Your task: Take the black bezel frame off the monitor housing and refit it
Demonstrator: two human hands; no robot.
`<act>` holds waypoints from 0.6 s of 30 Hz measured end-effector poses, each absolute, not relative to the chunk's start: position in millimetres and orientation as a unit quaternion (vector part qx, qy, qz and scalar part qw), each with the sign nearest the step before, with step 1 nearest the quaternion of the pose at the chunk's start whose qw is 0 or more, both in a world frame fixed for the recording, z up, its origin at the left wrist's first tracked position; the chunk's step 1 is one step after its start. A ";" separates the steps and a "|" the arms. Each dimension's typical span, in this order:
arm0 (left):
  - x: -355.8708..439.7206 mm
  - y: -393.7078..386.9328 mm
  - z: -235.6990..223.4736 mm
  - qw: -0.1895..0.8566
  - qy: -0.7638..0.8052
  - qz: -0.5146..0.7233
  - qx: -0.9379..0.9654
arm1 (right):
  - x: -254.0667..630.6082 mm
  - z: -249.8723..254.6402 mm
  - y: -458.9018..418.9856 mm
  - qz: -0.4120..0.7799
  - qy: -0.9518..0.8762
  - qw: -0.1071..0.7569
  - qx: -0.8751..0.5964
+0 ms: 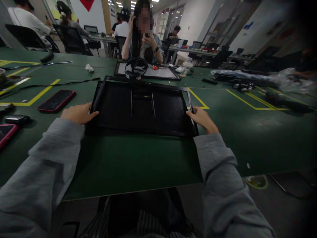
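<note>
A black monitor bezel (168, 86) lies over a black monitor back cover (115, 105) on the green table, its frame sitting slightly askew on the shell. My left hand (77, 113) is closed on the left edge, thumb on top. At the opposite edge, my right hand (202, 118) grips the bezel, with its thumb over the side bar. Inside the frame, two thin upright rails (153, 105) and a small bracket stand out in the middle of the cover. The undersides of both hands' grips are hidden.
A red-edged phone (56, 100) and a small black object (17, 119) lie at left. Beyond the bezel are a round black stand (136, 68) and a flat panel (165, 71). A person sits across the table. Plastic-wrapped parts (242, 76) lie at right.
</note>
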State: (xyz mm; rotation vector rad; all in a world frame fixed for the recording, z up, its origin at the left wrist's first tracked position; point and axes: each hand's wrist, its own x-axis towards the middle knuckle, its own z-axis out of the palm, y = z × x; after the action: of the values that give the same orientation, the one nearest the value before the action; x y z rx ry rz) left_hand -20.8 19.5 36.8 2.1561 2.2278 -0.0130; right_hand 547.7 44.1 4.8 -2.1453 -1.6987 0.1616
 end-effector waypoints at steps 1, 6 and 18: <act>-11.8 15.0 38.8 0.002 0.729 -0.014 0.684 | 552.6 4.1 45.7 0.065 -0.609 0.205 -0.763; 13.0 4.9 42.5 -0.064 0.744 0.054 0.663 | 563.2 0.8 50.9 0.045 -0.604 0.283 -0.743; 25.6 -5.4 54.3 -0.046 0.750 0.033 0.659 | 542.4 9.8 36.5 -0.052 -0.588 0.364 -0.721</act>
State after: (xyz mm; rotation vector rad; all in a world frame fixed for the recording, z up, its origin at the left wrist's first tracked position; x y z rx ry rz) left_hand 25.6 -5.4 54.3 2.1324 2.4277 0.1057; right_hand 542.4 36.5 9.8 -1.8552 -1.5122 -0.1343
